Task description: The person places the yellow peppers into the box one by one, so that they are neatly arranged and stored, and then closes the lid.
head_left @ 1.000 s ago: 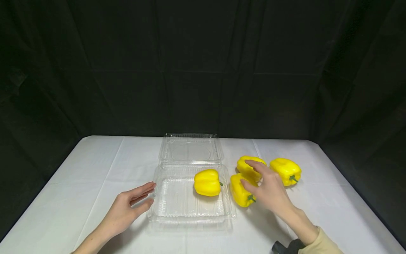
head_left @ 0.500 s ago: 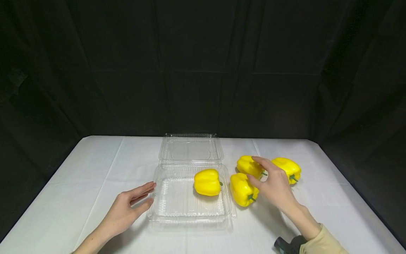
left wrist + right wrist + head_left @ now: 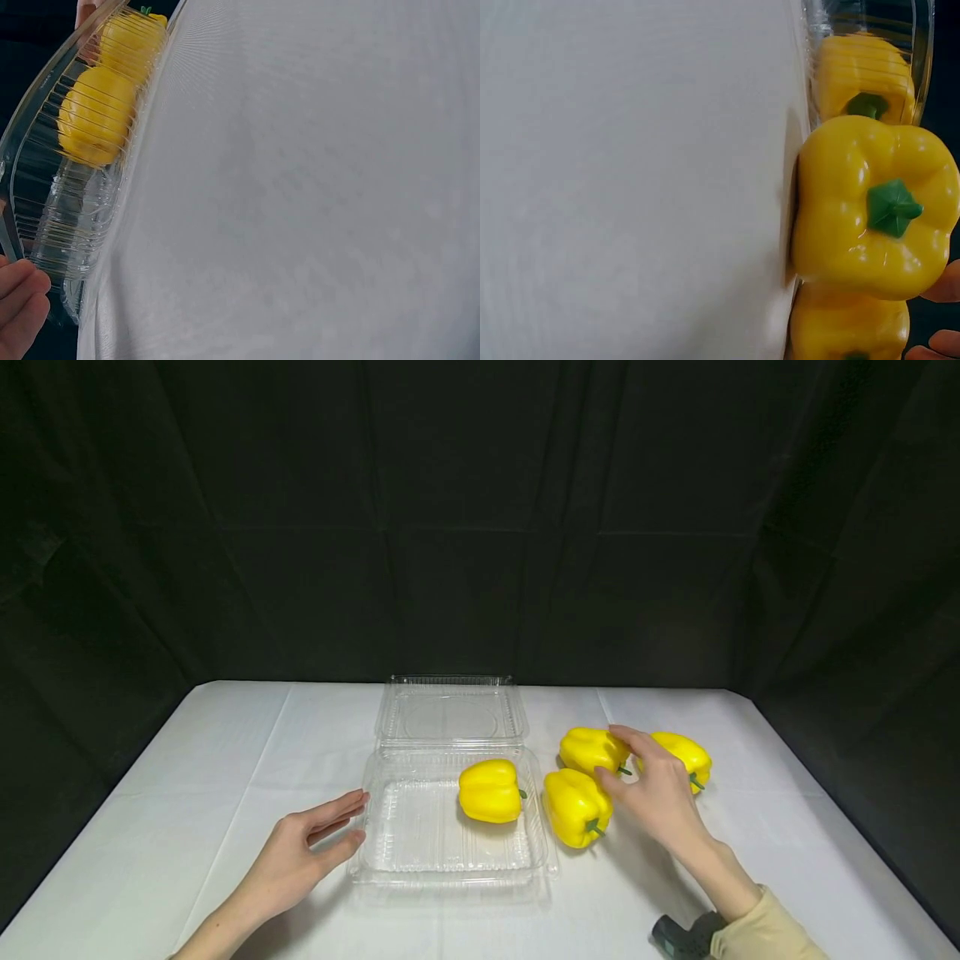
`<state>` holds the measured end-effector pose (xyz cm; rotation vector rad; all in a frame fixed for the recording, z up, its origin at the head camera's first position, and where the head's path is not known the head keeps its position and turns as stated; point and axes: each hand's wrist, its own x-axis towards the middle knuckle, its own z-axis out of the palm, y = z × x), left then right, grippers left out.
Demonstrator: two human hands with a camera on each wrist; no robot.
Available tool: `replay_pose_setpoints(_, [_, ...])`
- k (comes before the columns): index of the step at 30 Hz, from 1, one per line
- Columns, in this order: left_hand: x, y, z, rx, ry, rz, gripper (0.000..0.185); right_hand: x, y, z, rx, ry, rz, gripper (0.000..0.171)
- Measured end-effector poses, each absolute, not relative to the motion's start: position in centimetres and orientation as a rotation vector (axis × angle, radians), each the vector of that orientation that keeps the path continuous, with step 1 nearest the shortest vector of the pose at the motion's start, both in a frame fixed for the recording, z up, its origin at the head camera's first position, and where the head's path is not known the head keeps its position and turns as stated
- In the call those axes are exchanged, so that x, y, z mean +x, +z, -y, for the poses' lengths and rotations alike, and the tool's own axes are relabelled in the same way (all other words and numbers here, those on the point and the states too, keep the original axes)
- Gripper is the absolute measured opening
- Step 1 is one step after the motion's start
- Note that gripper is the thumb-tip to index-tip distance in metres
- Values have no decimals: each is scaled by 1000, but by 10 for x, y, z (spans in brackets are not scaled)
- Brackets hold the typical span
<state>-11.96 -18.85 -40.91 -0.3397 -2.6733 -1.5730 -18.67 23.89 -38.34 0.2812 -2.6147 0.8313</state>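
The clear tray [image 3: 390,852] is steadied at its 9 o'clock rim by the flat, relaxed left hand [image 3: 300,852]. One pepper [image 3: 490,790] lies inside. Farther off, at 2 o'clock, the right hand [image 3: 656,793] is spread loosely over three table peppers, touching the middle pepper [image 3: 588,750].

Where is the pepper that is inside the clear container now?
In the head view, the pepper lies in the right half of the open clear container, left of three peppers on the table.

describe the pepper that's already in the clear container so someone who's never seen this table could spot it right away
On the white table lies an open clear clamshell container, lid folded back. The yellow bell pepper lies on its side in the tray's far right corner, green stem pointing right. It alone sits inside the tray; the three other yellow peppers lie on the cloth to its right.
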Motion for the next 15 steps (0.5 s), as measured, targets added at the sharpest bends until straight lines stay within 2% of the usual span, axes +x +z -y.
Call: replay_pose_setpoints(15, [-120, -409, 189, -324, -1567, 2677, 49, -193, -390, -248, 195, 808, 2703, 65])
